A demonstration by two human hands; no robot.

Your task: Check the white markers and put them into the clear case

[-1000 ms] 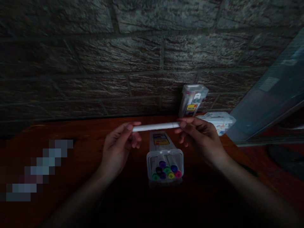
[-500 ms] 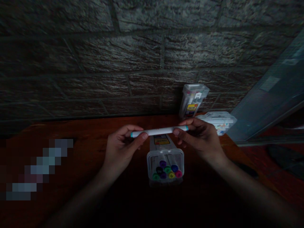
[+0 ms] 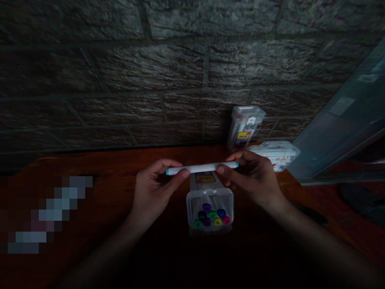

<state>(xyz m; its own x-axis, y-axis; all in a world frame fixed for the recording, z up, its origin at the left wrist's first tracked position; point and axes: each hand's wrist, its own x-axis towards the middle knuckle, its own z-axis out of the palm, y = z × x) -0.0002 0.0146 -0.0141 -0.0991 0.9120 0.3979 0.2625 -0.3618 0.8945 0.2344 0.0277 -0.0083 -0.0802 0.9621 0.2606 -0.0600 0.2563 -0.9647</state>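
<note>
A white marker point(image 3: 203, 167) with turquoise ends is held level between both hands. My left hand point(image 3: 158, 182) pinches it near its left end, thumb in front. Near the right end, my right hand point(image 3: 254, 174) grips it with thumb and fingers. Just below and behind the marker, a clear plastic marker case point(image 3: 189, 208) lies on its side with its opening toward me. Several markers with purple, black, green, blue, yellow and pink ends point(image 3: 212, 214) show inside it.
An upright clear case of markers point(image 3: 243, 126) stands against the brick wall point(image 3: 180, 64). Right of it sits another clear plastic box point(image 3: 281, 154) with coloured print. The wooden table point(image 3: 99, 168) meets a grey panel point(image 3: 337, 112) at right. A pixelated patch covers part of the left side.
The marker has tilted slightly, its right end a little lower, and my right thumb has shifted slightly left along it. Both hands still hold it; the cases stay put.
</note>
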